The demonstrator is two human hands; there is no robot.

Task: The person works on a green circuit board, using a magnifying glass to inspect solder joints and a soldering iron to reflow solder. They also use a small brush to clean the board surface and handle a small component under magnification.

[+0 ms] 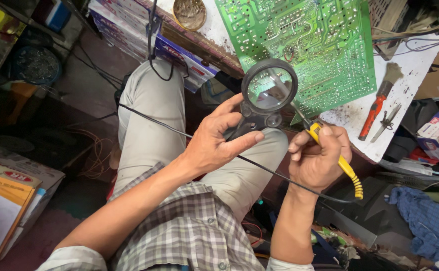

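Observation:
My left hand (218, 140) grips the black handle of a round magnifying glass (268, 90), held over the lower edge of a large green circuit board (305, 40) lying solder side up on the white bench. My right hand (316, 158) holds a yellow-handled soldering iron (341, 163) like a pen. Its metal tip points up and left toward the board, under the lens. A black cord (179, 131) runs from the iron across my lap.
A red-handled brush (380, 100) and metal tweezers (386, 122) lie on the white bench (410, 75) right of the board. A round tin (189, 12) sits at top. Boxes (9, 200) stand at left, a blue rag (422, 216) at lower right.

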